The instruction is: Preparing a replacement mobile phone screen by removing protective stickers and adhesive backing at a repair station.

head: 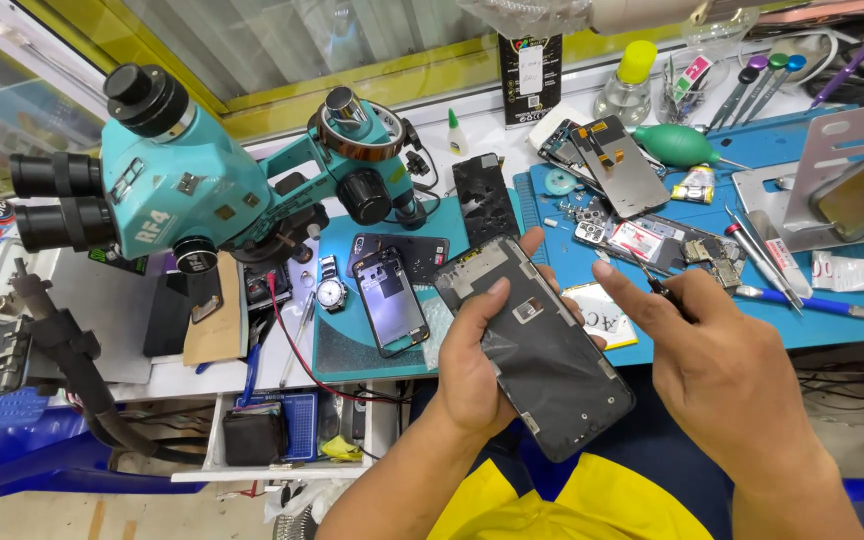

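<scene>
My left hand (472, 365) grips a dark phone screen panel (542, 345), back side up, tilted over the bench's front edge. My thumb rests on its left edge and my fingertips show past its top. My right hand (722, 370) hovers just right of the panel, forefinger pointing toward it, pinching a thin dark tool (660, 290) like tweezers. A phone (389, 300) with a lit screen lies on the teal mat (342, 350) to the left.
A teal stereo microscope (192, 170) stands at left. An opened phone body (652, 245), a screen part (617, 165), screwdrivers (762, 80), a green air blower (677, 145) and glue tubes lie on the blue mat (802, 320). A wristwatch (330, 290) sits beside the lit phone. An open drawer (282, 430) hangs below.
</scene>
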